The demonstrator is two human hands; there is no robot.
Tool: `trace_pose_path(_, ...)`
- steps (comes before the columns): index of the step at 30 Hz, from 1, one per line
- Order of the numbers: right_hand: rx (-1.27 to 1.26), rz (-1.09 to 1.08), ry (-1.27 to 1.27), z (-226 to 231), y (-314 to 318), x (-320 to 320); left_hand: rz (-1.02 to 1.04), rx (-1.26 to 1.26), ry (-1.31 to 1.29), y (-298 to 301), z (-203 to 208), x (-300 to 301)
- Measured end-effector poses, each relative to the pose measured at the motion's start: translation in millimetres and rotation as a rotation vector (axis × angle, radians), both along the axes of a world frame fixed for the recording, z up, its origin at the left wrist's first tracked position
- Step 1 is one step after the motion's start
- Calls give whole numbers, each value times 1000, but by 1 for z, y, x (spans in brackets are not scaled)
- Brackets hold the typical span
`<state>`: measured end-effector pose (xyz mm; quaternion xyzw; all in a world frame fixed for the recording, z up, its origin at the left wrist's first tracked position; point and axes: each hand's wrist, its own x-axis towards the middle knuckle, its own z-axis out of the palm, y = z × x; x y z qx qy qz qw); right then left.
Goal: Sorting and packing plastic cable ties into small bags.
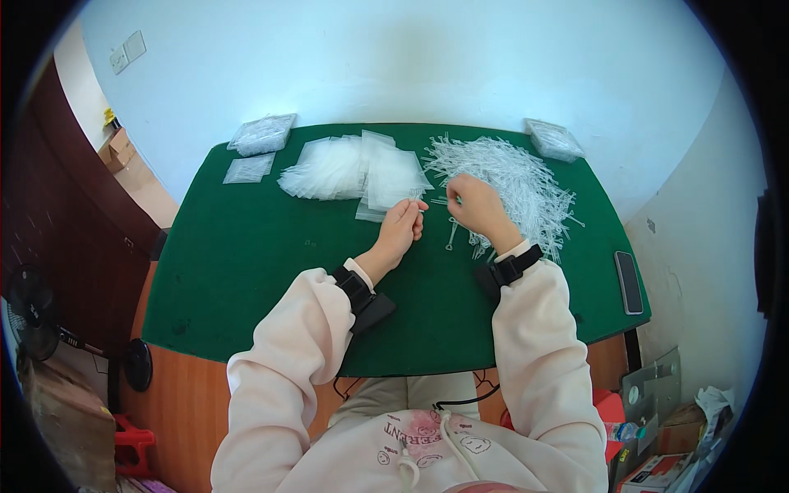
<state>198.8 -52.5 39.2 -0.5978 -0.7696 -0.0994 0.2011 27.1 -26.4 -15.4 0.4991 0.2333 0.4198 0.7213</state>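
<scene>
Looks part-way along, with plenty left in front of you.
Your left hand has its fingers pinched together, seemingly on a few thin clear plastic pieces; your right hand has its fingers curled beside the big loose heap of clear looped plastic sticks (whether they grasp one, I cannot tell). Just left of the heap, on the green cloth-like tabletop, lies a broad spread of flat translucent plastic bags, mostly unfilled by the look of them. Farther off, the clear bulky packets at the back-left corner and the clear packet at the back-right corner look filled, probably the finished share.
</scene>
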Motion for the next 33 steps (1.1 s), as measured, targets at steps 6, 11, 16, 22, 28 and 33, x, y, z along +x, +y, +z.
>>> trace_pose_path(6,-58,281,838,18,-6,-20,-3,42,33,1,-2,-2)
trace_pose_path(11,-292,310,1135,22,-8,-22,-30,-8,14,-2,2,1)
trace_pose_path(16,-230,281,1120,7,0,-18,-139,-89,16,-8,13,1)
trace_pose_path(22,-34,136,783,-2,2,-20,-192,-71,3,-9,11,-2)
trace_pose_path(28,-97,132,751,2,1,-20,-172,-34,36,-7,6,-2)
trace_pose_path(33,-190,160,809,0,1,-18,-175,-30,17,-8,6,-1)
